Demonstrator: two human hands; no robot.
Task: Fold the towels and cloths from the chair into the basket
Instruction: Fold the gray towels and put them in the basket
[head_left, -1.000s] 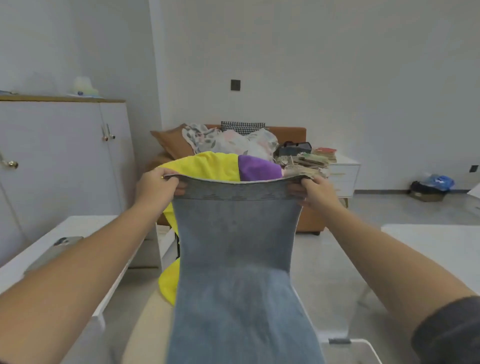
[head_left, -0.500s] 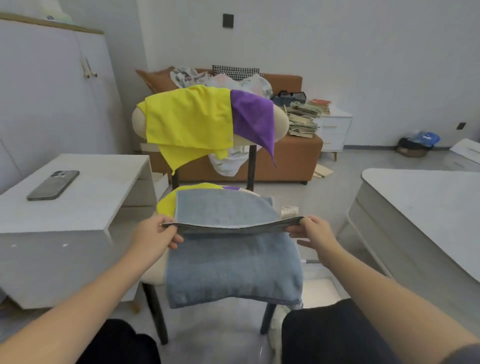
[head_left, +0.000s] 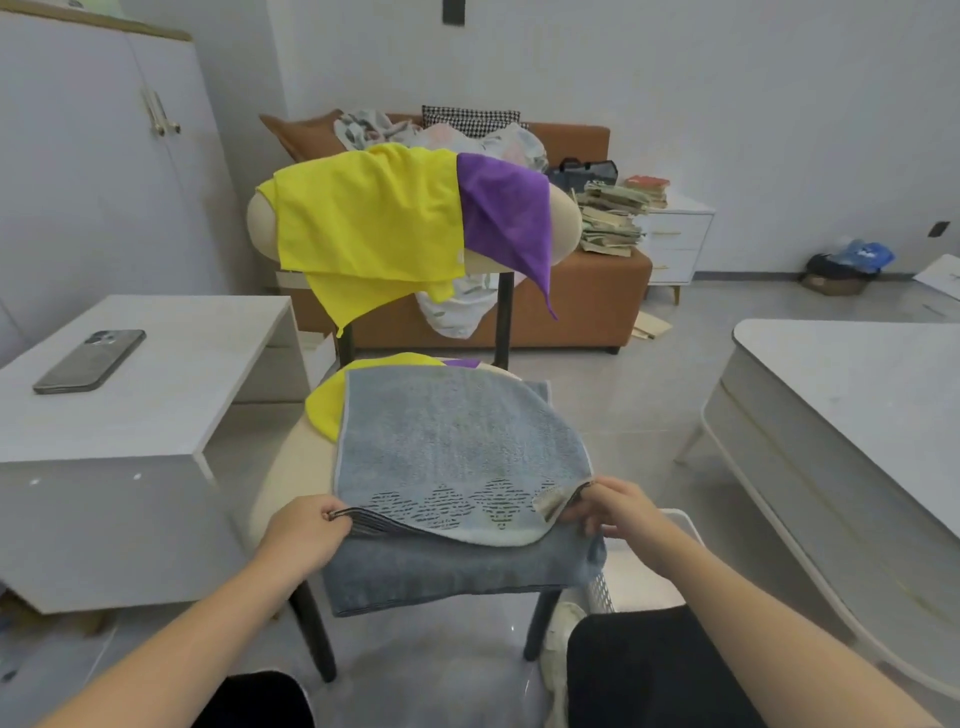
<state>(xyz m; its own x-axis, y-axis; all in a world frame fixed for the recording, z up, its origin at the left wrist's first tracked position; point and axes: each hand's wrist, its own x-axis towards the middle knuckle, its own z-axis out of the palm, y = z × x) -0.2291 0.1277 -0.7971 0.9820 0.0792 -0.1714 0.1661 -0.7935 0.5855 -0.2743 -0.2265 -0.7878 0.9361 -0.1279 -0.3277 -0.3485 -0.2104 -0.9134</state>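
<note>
Now | left hand (head_left: 306, 535), right hand (head_left: 618, 512) pinch 1 towel (head_left: 457, 441) | 1 chair (head_left: 565, 224)

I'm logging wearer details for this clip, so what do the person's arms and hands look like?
The left forearm and right forearm are bare to the frame edge, with no sleeves in view. The left hand and right hand wear no gloves, and no watch, ring or bracelet shows.

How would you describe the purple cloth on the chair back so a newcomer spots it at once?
Find the chair in the room's middle, before the orange sofa. Two cloths drape over its cream backrest. The purple cloth is the right-hand, smaller one, one corner hanging to a point, beside the wide yellow cloth.
</note>
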